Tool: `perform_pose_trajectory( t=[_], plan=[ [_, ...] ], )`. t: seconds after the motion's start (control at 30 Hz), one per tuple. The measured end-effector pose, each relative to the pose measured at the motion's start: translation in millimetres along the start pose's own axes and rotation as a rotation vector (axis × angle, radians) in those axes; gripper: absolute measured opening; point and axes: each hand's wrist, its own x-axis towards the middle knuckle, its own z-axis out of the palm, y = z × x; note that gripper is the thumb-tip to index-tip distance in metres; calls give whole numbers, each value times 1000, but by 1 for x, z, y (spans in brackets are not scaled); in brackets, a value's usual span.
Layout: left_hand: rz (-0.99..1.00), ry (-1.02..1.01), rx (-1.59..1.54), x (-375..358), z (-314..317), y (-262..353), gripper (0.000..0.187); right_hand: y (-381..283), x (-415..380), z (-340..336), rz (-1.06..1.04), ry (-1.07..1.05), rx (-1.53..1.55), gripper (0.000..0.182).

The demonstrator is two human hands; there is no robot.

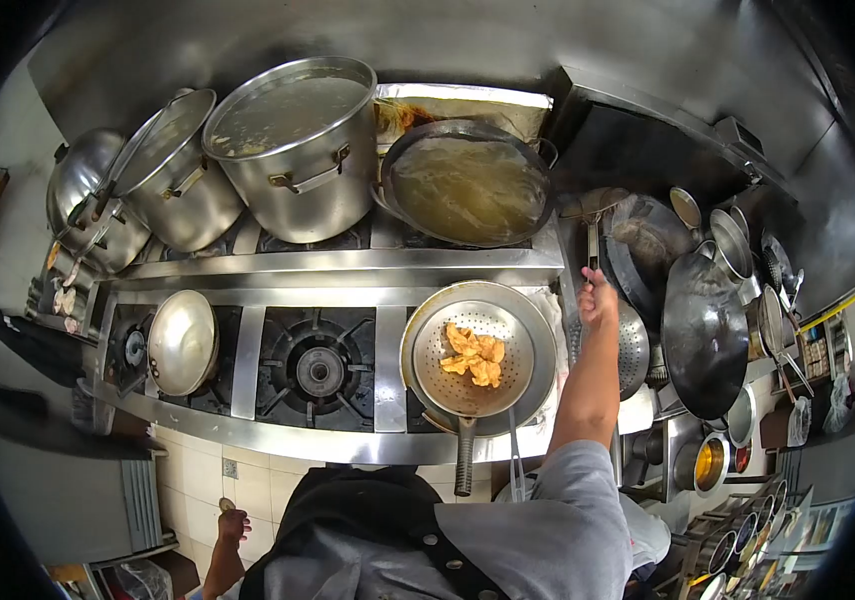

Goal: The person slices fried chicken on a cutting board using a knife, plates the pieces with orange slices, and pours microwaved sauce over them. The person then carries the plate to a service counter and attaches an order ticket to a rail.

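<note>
My right hand (pixel 599 298) reaches forward, its fingers closed around the handle of a skimmer (pixel 596 204) at the right end of the stove. My left hand (pixel 234 524) hangs low at the lower left, away from the stove, with its fingers curled; a small tan thing (pixel 227 505) shows at them, too small to name. In front of me a perforated metal strainer (pixel 503 385) holds golden fried pieces (pixel 474 355). It rests on a wider round pan (pixel 538 345), and its dark ribbed handle points toward me.
Behind are a wok of bubbling oil (pixel 468 185), a large stockpot of liquid (pixel 323 205) and a smaller pot (pixel 188 210). A pale wok (pixel 182 343) sits left of a bare burner (pixel 320 371). A dark wok (pixel 705 335) and several ladles stand on the right.
</note>
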Motion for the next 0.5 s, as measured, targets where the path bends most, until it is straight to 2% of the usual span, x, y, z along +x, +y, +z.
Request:
perform_pose_trajectory(
  t=[0.07, 0.1, 0.17, 0.2, 0.3, 0.33, 0.43, 0.5],
  plan=[
    [17, 39, -9, -13, -8, -7, 20, -6, -17, 7, -11, -16, 31, 30],
    [-27, -88, 7, -24, 86, -23, 20, -70, -28, -29, -71, 13, -42, 30],
    [-37, -87, 73, -28, 71, -25, 21, -54, -37, -31, -77, -48, 21, 31],
    [-23, -113, 110, -21, 71, -25, 23, -49, -32, -29, -29, -2, 7, 32],
    [149, -173, 251, 12, 38, -4, 24, -24, -13, -2, 31, 37, -83, 32],
    [69, -110, 97, 14, 38, 2, 23, -27, -18, 5, 16, -6, -43, 35],
    [133, -121, 88, 18, 26, 14, 23, -22, -76, 29, -180, -5, -97, 40],
    [135, -122, 116, 29, 22, 17, 24, -26, -120, 40, -287, 23, -286, 43]
  ],
)
